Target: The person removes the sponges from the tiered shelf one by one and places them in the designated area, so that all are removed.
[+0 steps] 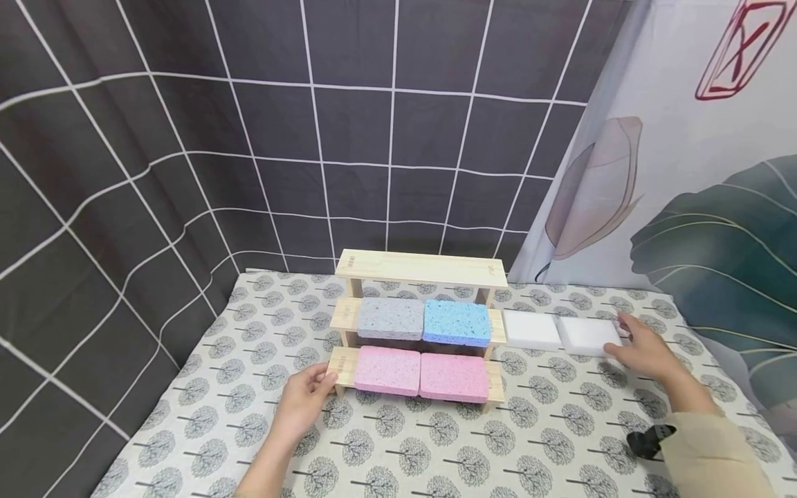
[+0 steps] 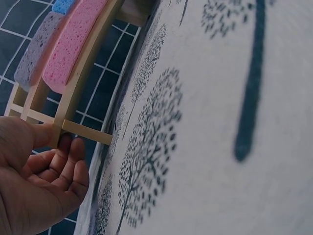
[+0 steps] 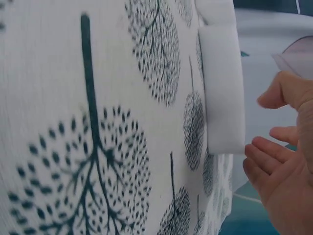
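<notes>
My left hand (image 1: 304, 402) pinches the left end of the lowest step of a three-tier wooden rack (image 1: 423, 268), thumb on top and fingers beneath in the left wrist view. On that step lie two pink sponges (image 1: 387, 371), side by side. The middle step carries a grey sponge (image 1: 390, 319) and a blue sponge (image 1: 457, 323); the top board is bare. Right of the rack, two white sponge blocks (image 1: 530, 330) lie in a row on the cloth. My right hand (image 1: 644, 349) is at the outer end of the farther white block (image 3: 224, 90), fingers spread loosely around its corner.
A tree-patterned cloth (image 1: 386, 449) covers the table. Behind it hangs a dark grid curtain (image 1: 349, 187), with a pale leaf-print curtain (image 1: 672, 173) on the right. A black device (image 1: 647, 441) sits at the right wrist.
</notes>
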Motion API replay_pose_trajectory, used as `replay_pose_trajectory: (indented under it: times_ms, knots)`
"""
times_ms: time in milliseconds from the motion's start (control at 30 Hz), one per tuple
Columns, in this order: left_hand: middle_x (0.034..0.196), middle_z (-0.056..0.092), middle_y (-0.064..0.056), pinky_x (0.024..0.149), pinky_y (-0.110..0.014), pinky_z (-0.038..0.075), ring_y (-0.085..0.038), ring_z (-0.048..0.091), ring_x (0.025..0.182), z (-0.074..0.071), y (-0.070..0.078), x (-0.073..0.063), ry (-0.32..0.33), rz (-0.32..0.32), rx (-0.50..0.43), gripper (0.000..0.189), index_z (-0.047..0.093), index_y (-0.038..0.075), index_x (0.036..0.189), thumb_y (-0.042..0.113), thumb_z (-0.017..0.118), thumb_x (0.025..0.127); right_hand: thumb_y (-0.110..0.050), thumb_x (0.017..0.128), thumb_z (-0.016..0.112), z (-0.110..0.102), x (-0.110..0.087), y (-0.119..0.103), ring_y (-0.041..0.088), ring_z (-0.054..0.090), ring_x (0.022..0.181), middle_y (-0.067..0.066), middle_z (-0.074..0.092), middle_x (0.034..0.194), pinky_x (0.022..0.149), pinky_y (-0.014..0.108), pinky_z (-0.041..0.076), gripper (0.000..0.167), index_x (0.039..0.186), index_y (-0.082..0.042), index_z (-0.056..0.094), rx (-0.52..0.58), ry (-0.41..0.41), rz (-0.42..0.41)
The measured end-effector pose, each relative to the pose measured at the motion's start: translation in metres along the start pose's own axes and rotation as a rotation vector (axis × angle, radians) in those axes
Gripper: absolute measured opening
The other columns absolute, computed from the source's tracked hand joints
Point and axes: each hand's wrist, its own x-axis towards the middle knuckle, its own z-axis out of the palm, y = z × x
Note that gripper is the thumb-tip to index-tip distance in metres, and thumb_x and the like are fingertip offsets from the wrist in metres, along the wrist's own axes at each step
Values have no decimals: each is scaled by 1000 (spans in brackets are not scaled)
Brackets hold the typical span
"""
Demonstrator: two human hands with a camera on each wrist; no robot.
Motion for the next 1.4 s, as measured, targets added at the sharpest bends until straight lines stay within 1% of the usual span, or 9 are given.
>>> replay_pose_trajectory:
  times_ms: [133, 267, 633, 700, 733, 800, 867, 1167, 1400]
  knots:
    - [93, 69, -10, 71, -25, 60, -20, 69, 82, 0, 0, 0, -1, -1, -4, 38, 59, -12, 129, 11, 63, 99, -17, 99, 63, -1, -1, -10, 69, 40, 118, 51, 32, 138, 95, 74, 40, 78, 148, 22, 16, 67, 62, -60]
    - [93, 69, -10, 71, -24, 60, -20, 69, 83, 0, 0, 1, -4, 3, -5, 38, 58, -13, 129, 10, 63, 99, -19, 101, 62, -2, 0, -23, 68, 40, 119, 50, 35, 138, 97, 73, 39, 76, 149, 20, 18, 130, 106, -99]
    - [94, 70, -10, 75, -26, 61, -21, 71, 86, -1, 2, 0, -8, 8, -4, 39, 57, -14, 130, 9, 63, 99, -20, 99, 66, -8, -4, -62, 62, 47, 120, 42, 45, 138, 96, 68, 41, 71, 149, 14, 31, 127, 197, -174]
    - [94, 70, -10, 76, -26, 61, -22, 71, 86, -1, 2, 0, -8, 8, -4, 39, 57, -13, 130, 9, 63, 99, -19, 98, 68, -9, -4, -68, 61, 49, 119, 41, 47, 136, 105, 48, 47, 69, 148, 14, 33, 125, 213, -202]
    - [94, 70, -10, 76, -26, 61, -22, 71, 86, -1, 2, 0, -8, 7, -3, 39, 57, -13, 130, 10, 63, 99, -18, 97, 69, -10, -4, -70, 60, 50, 118, 40, 48, 136, 105, 35, 48, 68, 147, 14, 35, 126, 220, -218]
    - [93, 70, -10, 75, -27, 61, -21, 71, 86, 0, 2, 0, -7, 6, 4, 39, 58, -12, 130, 10, 63, 99, -17, 96, 70, -10, -4, -75, 59, 52, 116, 40, 50, 134, 98, 10, 44, 67, 146, 14, 37, 136, 228, -244]
    - [93, 70, -10, 74, -27, 60, -21, 71, 85, -1, 2, -1, -4, 5, 11, 39, 58, -12, 130, 11, 63, 99, -16, 95, 71, -9, -4, -80, 59, 54, 114, 39, 52, 132, 85, -4, 32, 66, 145, 14, 39, 145, 231, -266]
    - [93, 70, -9, 73, -25, 60, -20, 70, 84, 0, 0, -1, -4, 9, 8, 38, 59, -12, 129, 11, 63, 99, -6, 91, 74, 0, -6, -106, 50, 58, 109, 35, 60, 123, 91, -3, 33, 59, 140, 11, 47, 194, 260, -375]
    - [92, 69, -9, 70, -24, 59, -20, 70, 82, 0, -1, 0, -1, 9, 14, 38, 58, -12, 129, 11, 63, 99, -11, 92, 74, 7, -11, -129, 50, 62, 109, 30, 61, 125, 92, -1, 36, 57, 140, 7, 50, 221, 233, -392]
